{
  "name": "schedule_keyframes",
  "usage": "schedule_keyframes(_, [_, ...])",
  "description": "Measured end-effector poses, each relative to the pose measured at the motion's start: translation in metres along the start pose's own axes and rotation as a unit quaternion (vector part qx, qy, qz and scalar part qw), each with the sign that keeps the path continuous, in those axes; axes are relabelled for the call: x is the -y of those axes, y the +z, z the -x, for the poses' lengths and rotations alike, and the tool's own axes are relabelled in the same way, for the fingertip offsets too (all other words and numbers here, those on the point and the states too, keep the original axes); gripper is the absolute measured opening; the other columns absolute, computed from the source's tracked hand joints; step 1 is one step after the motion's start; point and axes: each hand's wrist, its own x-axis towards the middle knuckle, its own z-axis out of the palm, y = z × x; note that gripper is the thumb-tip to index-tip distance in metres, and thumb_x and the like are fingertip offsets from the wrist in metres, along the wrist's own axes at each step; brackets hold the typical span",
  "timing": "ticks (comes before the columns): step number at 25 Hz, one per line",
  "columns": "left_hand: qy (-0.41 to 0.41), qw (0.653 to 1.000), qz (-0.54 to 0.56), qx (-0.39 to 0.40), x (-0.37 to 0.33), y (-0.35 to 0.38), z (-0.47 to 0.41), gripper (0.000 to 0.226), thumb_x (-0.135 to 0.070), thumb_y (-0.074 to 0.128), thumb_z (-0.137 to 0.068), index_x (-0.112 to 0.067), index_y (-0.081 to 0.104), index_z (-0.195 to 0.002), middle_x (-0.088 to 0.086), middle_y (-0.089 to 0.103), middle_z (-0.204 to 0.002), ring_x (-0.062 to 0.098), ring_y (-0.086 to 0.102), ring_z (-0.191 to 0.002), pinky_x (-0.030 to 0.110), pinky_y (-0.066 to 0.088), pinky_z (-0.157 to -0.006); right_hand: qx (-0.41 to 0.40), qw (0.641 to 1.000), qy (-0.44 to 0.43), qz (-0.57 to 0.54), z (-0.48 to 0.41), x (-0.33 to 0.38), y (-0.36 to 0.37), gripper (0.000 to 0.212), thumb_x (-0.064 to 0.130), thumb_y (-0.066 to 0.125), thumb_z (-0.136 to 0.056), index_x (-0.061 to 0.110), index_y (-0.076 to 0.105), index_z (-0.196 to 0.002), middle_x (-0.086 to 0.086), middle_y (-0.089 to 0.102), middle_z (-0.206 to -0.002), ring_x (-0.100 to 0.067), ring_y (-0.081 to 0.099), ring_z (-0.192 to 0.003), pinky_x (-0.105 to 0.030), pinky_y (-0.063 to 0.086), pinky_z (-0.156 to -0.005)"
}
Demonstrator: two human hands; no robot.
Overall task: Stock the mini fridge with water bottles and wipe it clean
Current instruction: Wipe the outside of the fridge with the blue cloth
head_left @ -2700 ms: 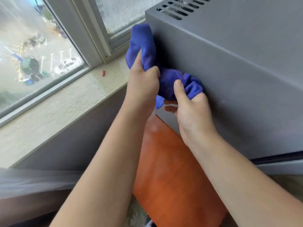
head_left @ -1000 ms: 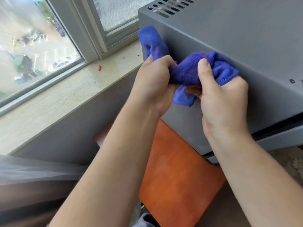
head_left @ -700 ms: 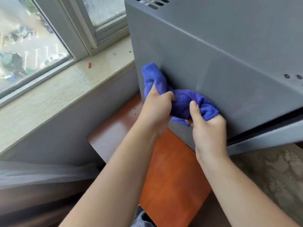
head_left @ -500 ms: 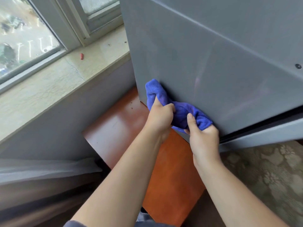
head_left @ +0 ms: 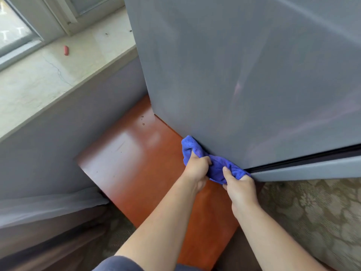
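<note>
Both my hands are clamped on the blue microfibre cloth (head_left: 213, 163), which is bunched and pressed against the lower near corner of the mini fridge (head_left: 244, 75) side panel, just above the wooden stand (head_left: 136, 163) the fridge sits on. My left hand (head_left: 196, 170) grips the far-left end of the cloth with fingers curled round it; my right hand (head_left: 241, 185) pinches the right end, thumb on top, close beside the door seam (head_left: 304, 156). The hands sit near each other with a short span of cloth between them, which in my judgement spreads pressure along the panel's bottom edge. The grey panel above shows a faint sheen; I cannot tell whether it is damp. No water bottles are in view, and the door appears closed, so stocking cannot be assessed. To the far left, a small red object (head_left: 66, 50) lies on the marble windowsill (head_left: 39, 75). Patterned carpet (head_left: 312, 212) lies to the right.
</note>
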Motion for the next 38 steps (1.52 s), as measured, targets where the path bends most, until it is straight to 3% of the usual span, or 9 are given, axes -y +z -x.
schedule_keyframes(5, [0.026, 0.998, 0.046, 0.046, -0.008, 0.0, 0.018, 0.024, 0.009, 0.044, -0.074, -0.009, 0.055, -0.087, 0.013, 0.057, -0.095, 0.03, 0.059, -0.097, 0.042, 0.057, -0.083, -0.048, 0.99, -0.088, 0.099, 0.03, 0.032, -0.011, 0.043, 0.05, 0.067, -0.09, 0.009, 0.069, -0.074, -0.004, 0.074, -0.072, -0.032, 0.074, -0.078, -0.048, 0.06, -0.077])
schedule_keyframes(10, [0.116, 0.984, 0.063, 0.119, -0.064, 0.003, 0.094, 0.026, 0.015, 0.044, -0.084, -0.006, 0.052, -0.097, 0.01, 0.052, -0.08, 0.023, 0.06, -0.071, 0.029, 0.056, -0.06, -0.052, 0.959, -0.247, 0.129, 0.091, 0.11, -0.036, 0.044, 0.048, 0.066, -0.092, 0.007, 0.068, -0.077, -0.004, 0.071, -0.068, -0.03, 0.067, -0.07, -0.047, 0.057, -0.072])
schedule_keyframes(18, [0.333, 0.933, 0.027, 0.137, -0.163, 0.011, 0.221, 0.022, -0.001, 0.065, -0.087, -0.005, 0.059, -0.107, 0.016, 0.063, -0.107, 0.028, 0.065, -0.098, 0.048, 0.055, -0.097, -0.04, 0.88, -0.472, 0.004, 0.168, 0.238, -0.057, 0.052, 0.042, 0.066, -0.095, -0.002, 0.055, -0.069, -0.015, 0.055, -0.062, -0.008, 0.044, -0.061, -0.035, 0.046, -0.059])
schedule_keyframes(20, [0.351, 0.928, -0.003, 0.123, -0.163, 0.013, 0.231, 0.023, -0.005, 0.067, -0.083, -0.008, 0.061, -0.105, 0.014, 0.066, -0.104, 0.028, 0.067, -0.098, 0.055, 0.053, -0.1, -0.035, 0.873, -0.486, 0.007, 0.171, 0.24, -0.061, 0.049, 0.04, 0.065, -0.096, 0.004, 0.054, -0.066, -0.005, 0.055, -0.058, -0.005, 0.043, -0.059, -0.03, 0.044, -0.058])
schedule_keyframes(23, [0.349, 0.931, -0.068, 0.081, -0.146, 0.013, 0.219, 0.018, -0.005, 0.065, -0.09, -0.007, 0.06, -0.108, 0.017, 0.069, -0.104, 0.033, 0.07, -0.101, 0.055, 0.058, -0.093, -0.041, 0.888, -0.458, 0.016, 0.164, 0.218, -0.059, 0.052, 0.04, 0.066, -0.097, 0.009, 0.045, -0.06, 0.009, 0.046, -0.05, -0.005, 0.041, -0.051, -0.021, 0.039, -0.053])
schedule_keyframes(27, [0.325, 0.932, -0.159, 0.014, -0.119, 0.01, 0.175, 0.03, -0.023, 0.062, -0.075, -0.02, 0.057, -0.104, 0.02, 0.067, -0.109, 0.041, 0.067, -0.105, 0.063, 0.055, -0.093, -0.014, 0.928, -0.37, 0.04, 0.135, 0.171, -0.05, 0.06, 0.042, 0.067, -0.096, 0.014, 0.034, -0.054, 0.008, 0.035, -0.044, -0.011, 0.033, -0.046, -0.036, 0.037, -0.051])
schedule_keyframes(30, [0.284, 0.942, -0.182, -0.01, -0.091, 0.005, 0.134, 0.031, -0.022, 0.056, -0.075, -0.031, 0.056, -0.105, 0.009, 0.069, -0.103, 0.031, 0.069, -0.101, 0.061, 0.055, -0.094, -0.001, 0.949, -0.311, 0.057, 0.111, 0.138, -0.038, 0.06, 0.04, 0.067, -0.096, 0.016, 0.033, -0.053, 0.009, 0.037, -0.04, -0.011, 0.033, -0.044, -0.034, 0.036, -0.051])
schedule_keyframes(34, [0.215, 0.959, -0.184, 0.02, -0.051, 0.004, 0.09, 0.061, -0.017, 0.05, -0.071, -0.029, 0.055, -0.131, -0.004, 0.067, -0.127, 0.018, 0.062, -0.122, 0.047, 0.051, -0.107, -0.009, 0.975, -0.201, 0.091, 0.083, 0.1, -0.033, 0.058, 0.044, 0.068, -0.093, 0.015, 0.038, -0.052, 0.008, 0.041, -0.04, -0.017, 0.04, -0.045, -0.036, 0.041, -0.055])
schedule_keyframes(38, [0.161, 0.968, -0.191, 0.014, -0.024, 0.011, 0.067, 0.073, -0.018, 0.048, -0.07, -0.026, 0.044, -0.142, -0.008, 0.062, -0.13, 0.012, 0.058, -0.123, 0.041, 0.046, -0.112, -0.007, 0.985, -0.141, 0.099, 0.057, 0.067, -0.034, 0.054, 0.04, 0.069, -0.093, 0.011, 0.048, -0.054, 0.007, 0.049, -0.044, -0.02, 0.046, -0.048, -0.04, 0.048, -0.059])
